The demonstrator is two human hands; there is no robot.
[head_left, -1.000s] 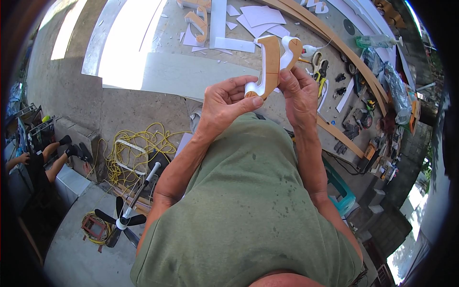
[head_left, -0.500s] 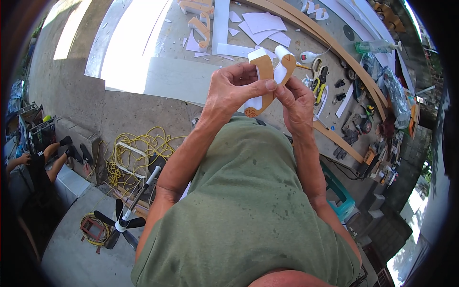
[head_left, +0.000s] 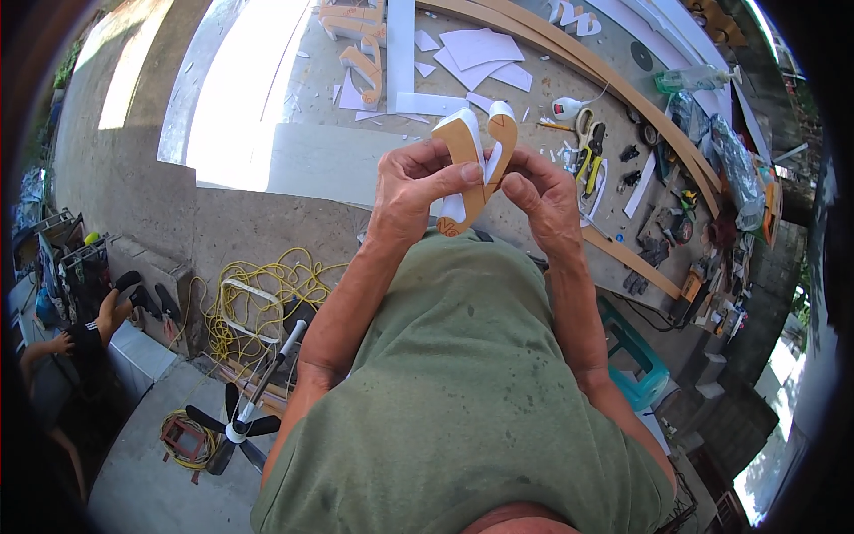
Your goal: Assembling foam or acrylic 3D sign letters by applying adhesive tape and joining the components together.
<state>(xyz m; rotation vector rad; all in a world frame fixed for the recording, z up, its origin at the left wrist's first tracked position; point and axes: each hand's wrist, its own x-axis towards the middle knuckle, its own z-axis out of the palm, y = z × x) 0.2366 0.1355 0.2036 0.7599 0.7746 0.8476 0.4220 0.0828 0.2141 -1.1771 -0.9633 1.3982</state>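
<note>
A thick cut-out letter (head_left: 463, 147) with a tan face and white sides is up in front of my chest, above the near edge of the worktable. My left hand (head_left: 409, 191) grips it, thumb across the tan face and fingers behind. On the other side my right hand (head_left: 543, 196) is closed at the letter's right arm; its fingertips are partly hidden behind the piece. Pencil-like marks show on the rounded lower end. Further back on the table lie similar cut-out letters (head_left: 363, 71) and white sheet offcuts (head_left: 480, 52).
To the right on the worktable (head_left: 338, 142) are scissors (head_left: 584, 127), yellow-handled pliers (head_left: 591, 160), a white glue bottle (head_left: 567, 109) and gloves (head_left: 654, 256). Long tan strips (head_left: 640, 98) curve along it. Yellow cord (head_left: 258, 307), a fan (head_left: 235, 431) and a teal stool (head_left: 642, 374) are below. Someone sits far left.
Both hands have brought the letter slightly left and lower, tilting it a little. My right thumb has come away from the letter's face. My view has shifted a bit.
</note>
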